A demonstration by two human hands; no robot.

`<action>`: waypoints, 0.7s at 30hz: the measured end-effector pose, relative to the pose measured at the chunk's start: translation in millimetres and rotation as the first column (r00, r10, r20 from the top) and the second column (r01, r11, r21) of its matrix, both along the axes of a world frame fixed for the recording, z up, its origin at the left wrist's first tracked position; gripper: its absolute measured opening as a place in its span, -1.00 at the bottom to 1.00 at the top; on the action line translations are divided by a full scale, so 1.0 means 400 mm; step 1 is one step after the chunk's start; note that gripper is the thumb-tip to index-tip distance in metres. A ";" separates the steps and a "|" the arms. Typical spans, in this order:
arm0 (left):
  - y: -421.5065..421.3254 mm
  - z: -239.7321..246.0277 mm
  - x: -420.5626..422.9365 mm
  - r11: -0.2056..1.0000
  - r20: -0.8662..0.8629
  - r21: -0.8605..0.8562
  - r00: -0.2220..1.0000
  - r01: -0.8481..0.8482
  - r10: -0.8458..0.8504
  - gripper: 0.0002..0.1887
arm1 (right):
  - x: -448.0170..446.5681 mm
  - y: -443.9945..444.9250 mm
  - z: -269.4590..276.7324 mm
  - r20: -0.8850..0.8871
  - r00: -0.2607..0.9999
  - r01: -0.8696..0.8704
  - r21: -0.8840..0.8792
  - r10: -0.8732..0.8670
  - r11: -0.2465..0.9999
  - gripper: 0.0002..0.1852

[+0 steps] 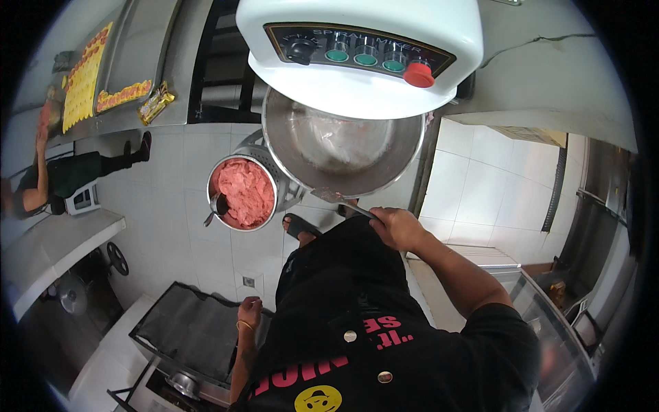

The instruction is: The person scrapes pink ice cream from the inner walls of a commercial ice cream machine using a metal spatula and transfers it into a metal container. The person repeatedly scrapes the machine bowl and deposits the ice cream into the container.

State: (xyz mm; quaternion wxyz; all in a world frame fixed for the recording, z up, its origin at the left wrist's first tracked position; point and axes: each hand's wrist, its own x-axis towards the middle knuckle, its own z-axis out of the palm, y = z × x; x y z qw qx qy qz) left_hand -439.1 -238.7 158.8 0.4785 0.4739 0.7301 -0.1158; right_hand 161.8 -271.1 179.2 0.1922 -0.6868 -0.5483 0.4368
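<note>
My right hand [397,226] grips the handle of a flat metal scraper [329,195], whose blade lies at the near rim of a large steel mixer bowl [340,149]. Thin residue streaks the inside of the bowl, and the spiral mixer's white head [360,98] hides its far part. To the left, a tall metal pot [275,180] holds a pink, paste-like mass [244,190]. A metal ladle [219,206] rests inside that pot, its handle over the rim. My left hand [249,311] hangs low at my side, fingers curled, with no object visible in it.
A steel worktable [175,103] at upper left bears trays with yellow and pink pieces and a gold wrapper [155,104]. Another person [62,177] stands beside it. A black-covered unit [190,329] is near my left hand; a glass-topped case [545,309] stands right.
</note>
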 end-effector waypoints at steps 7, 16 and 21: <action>-0.002 0.027 0.176 0.998 -0.079 -0.028 0.995 0.057 -0.059 -0.68 | 0.126 0.075 -0.045 0.011 1.000 0.015 0.017 -0.015 1.000 -0.67; -0.018 0.010 0.261 0.997 -0.017 0.074 1.000 -0.016 0.018 -0.62 | 0.269 0.252 -0.148 0.312 0.895 -0.188 -0.380 0.317 0.906 -0.59; -0.013 0.038 0.371 0.998 -0.078 -0.043 0.996 0.049 -0.053 -0.60 | 0.289 0.339 -0.376 0.377 0.827 -0.200 -0.496 0.417 0.845 -0.62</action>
